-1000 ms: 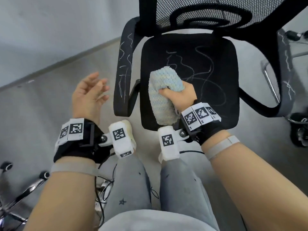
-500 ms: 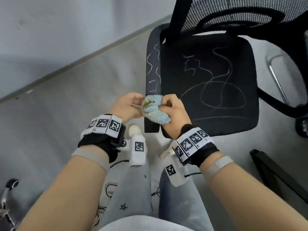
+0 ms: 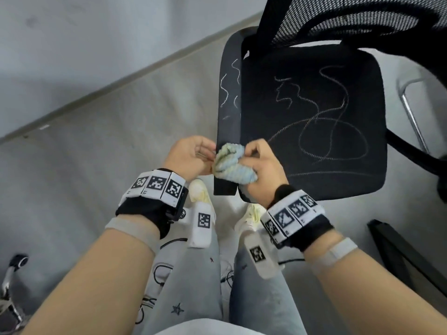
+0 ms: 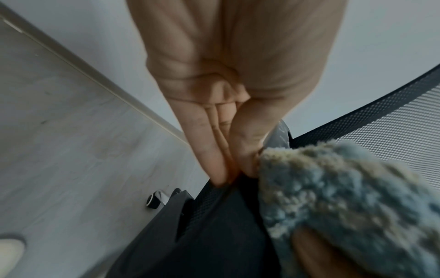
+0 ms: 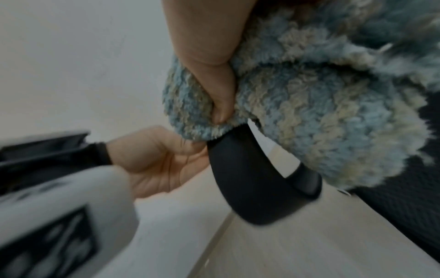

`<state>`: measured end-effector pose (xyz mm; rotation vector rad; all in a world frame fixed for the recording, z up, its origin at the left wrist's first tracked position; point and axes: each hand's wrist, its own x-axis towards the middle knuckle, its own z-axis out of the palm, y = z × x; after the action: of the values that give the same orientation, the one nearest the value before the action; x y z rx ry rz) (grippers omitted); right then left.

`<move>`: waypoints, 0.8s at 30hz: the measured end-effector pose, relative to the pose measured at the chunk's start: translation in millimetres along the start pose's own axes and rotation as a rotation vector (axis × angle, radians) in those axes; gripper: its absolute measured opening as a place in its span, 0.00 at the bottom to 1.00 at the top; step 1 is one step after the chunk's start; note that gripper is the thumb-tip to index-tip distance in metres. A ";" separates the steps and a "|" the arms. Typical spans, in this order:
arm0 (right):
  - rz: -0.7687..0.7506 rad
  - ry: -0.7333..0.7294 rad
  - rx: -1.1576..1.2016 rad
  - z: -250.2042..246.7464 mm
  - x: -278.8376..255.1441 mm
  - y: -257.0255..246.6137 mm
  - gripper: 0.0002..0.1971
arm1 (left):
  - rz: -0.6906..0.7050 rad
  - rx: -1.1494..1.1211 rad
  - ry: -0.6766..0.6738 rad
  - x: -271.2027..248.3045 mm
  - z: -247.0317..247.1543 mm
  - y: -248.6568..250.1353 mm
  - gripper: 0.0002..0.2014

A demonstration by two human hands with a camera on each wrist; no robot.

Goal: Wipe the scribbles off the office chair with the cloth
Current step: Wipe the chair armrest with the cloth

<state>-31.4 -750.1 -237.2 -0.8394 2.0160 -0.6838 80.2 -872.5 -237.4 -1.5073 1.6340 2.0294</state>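
Right hand (image 3: 260, 170) grip bunched around fluffy cloth (image 3: 233, 165), left hand (image 3: 191, 155) grip pinching its edge, scribbled chair (image 3: 312, 122) armrest beneath.

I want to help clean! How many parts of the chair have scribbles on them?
2 that I can see: the armrest beside the cloth, and the seat. The other armrest is out of view, so more may be hidden.

Fluffy, nubby terry cloth (image 3: 233, 165) in blue and cream, matt black woven-fabric chair seat (image 3: 312, 131) with chalky scribbles (image 3: 321, 122), smooth matt plastic armrest (image 3: 229, 97), open-mesh backrest (image 3: 338, 18), shiny chrome tubing (image 3: 411, 112), pale wood-look floor (image 3: 96, 165)
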 end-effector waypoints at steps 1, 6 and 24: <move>-0.016 -0.026 -0.023 -2.9 3.5 -3.7 0.13 | -0.007 0.001 -0.010 -0.2 0.3 -1.3 0.19; -0.041 0.055 -0.047 -19.3 63.1 -35.5 0.13 | -0.005 -0.057 0.011 0.9 -0.8 -7.9 0.13; -0.155 0.181 0.021 -27.6 49.1 -14.2 0.14 | 0.012 -0.215 0.078 -3.3 4.7 -13.9 0.15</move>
<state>-71.7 -792.0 -236.7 -0.9575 2.1150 -0.8954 87.8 -861.7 -244.6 -1.6682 1.4938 2.2412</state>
